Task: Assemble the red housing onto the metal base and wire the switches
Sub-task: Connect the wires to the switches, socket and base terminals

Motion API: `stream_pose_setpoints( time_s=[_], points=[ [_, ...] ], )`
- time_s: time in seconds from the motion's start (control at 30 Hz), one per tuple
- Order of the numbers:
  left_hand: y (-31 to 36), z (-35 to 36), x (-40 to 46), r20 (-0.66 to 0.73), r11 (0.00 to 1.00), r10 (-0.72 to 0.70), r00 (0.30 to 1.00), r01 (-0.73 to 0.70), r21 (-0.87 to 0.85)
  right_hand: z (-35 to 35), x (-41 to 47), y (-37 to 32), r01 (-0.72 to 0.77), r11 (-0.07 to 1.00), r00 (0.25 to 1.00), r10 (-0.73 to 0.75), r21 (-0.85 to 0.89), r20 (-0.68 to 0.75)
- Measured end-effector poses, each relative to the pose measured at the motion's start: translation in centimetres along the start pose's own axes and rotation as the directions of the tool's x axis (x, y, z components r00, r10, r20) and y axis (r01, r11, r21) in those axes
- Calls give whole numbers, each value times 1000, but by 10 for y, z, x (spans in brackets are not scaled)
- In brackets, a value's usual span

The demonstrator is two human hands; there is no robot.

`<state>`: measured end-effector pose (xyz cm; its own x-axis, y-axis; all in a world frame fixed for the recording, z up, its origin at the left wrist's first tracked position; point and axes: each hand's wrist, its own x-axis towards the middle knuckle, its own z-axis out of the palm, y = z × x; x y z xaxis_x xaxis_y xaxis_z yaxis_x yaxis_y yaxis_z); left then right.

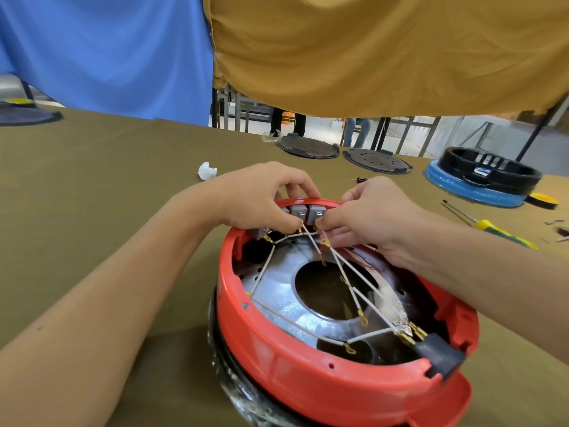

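Note:
The round red housing [308,374] sits upside down over the shiny metal base [277,303] on the table. Grey switches [308,212] line its far inner wall. White wires [354,288] with gold terminals cross the opening to a black socket [437,354] at the near right. My left hand [261,198] grips a switch, its thumb and fingers pinched at a wire end. My right hand [369,217] pinches a white wire terminal right beside the switches.
A yellow-green screwdriver [492,229] lies to the right. Two black round lids [308,146] and a black ring on a blue base [483,177] stand at the back right. A white scrap [207,171] lies behind my left hand. Blue and ochre cloths hang behind.

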<state>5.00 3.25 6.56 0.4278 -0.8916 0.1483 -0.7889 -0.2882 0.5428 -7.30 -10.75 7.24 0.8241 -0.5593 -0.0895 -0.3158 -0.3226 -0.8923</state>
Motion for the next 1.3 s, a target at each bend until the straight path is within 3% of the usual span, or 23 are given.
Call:
stream_pose_setpoints(
  time_s=[0.2, 0.4, 0.53, 0.83, 1.3],
  points=[
    [-1, 0, 1, 3, 1000, -1, 1000, 1, -27, 4, -4, -1, -13, 1000, 999, 14, 18, -45],
    [-2, 0, 1, 5, 1000, -11, 1000, 11, 0, -3, -18, -1, -11, 996, 999, 7, 86, 51],
    [-2, -1, 1, 8, 1000, -9, 1000, 9, 15, -5, -19, -1, -29, 999, 994, 25, 40, 107],
    [-2, 0, 1, 0, 1000, -7, 1000, 7, -7, 2, -11, -1, -3, 999, 1000, 3, 45, -10],
    [-3, 1, 2, 1, 1000, -29, 1000, 29, -10, -18, -29, -5, -18, 999, 975, 26, -42, 219]
  ],
)
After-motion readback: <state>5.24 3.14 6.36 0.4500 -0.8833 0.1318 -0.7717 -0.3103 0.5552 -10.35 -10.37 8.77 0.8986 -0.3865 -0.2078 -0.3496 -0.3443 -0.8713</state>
